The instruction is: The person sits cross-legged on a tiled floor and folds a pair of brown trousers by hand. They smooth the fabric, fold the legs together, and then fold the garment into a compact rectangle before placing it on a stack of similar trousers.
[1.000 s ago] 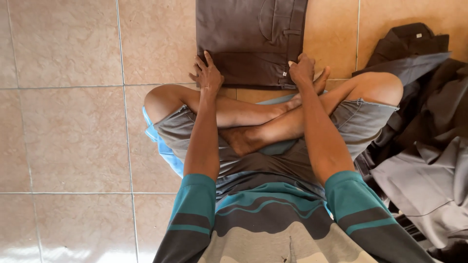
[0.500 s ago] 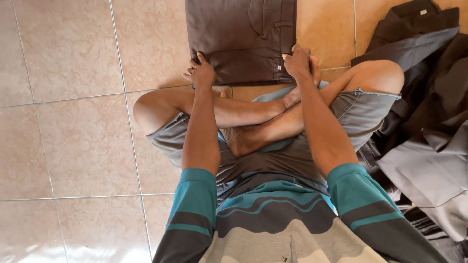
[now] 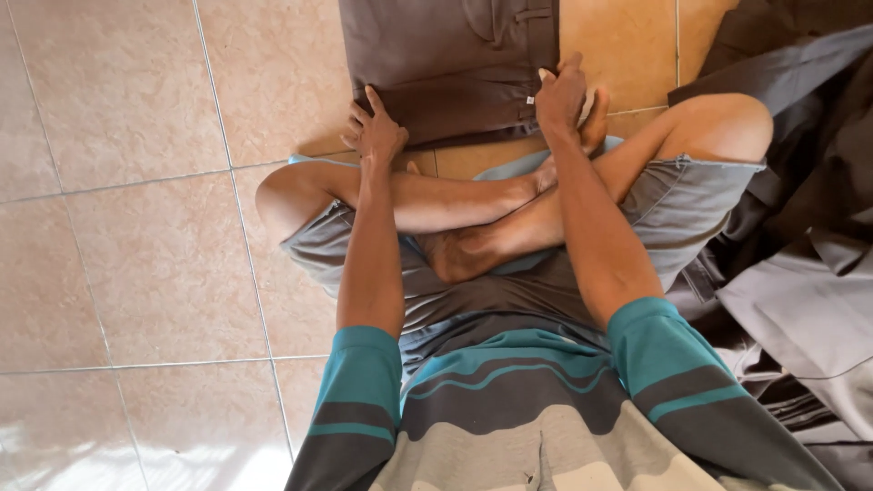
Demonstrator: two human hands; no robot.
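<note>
Beige floor tiles (image 3: 145, 227) carry the work: a person sits cross-legged with folded brown trousers (image 3: 450, 64) lying just ahead of the knees. Left hand (image 3: 375, 132) rests on the near left edge, fingers (image 3: 356, 116) spread flat; right hand (image 3: 562, 95) presses the near right corner, fingers together and curled onto the cloth. Even pressure from both palms looks best for a crisp fold. More dark garments (image 3: 800, 245) are heaped on the right.

Bare tiles (image 3: 136, 227) left; clothes pile (image 3: 809, 273) crowds right.

Brown trousers (image 3: 446, 64) matt woven cloth; floor tiles (image 3: 136, 182) glossy, smooth.
</note>
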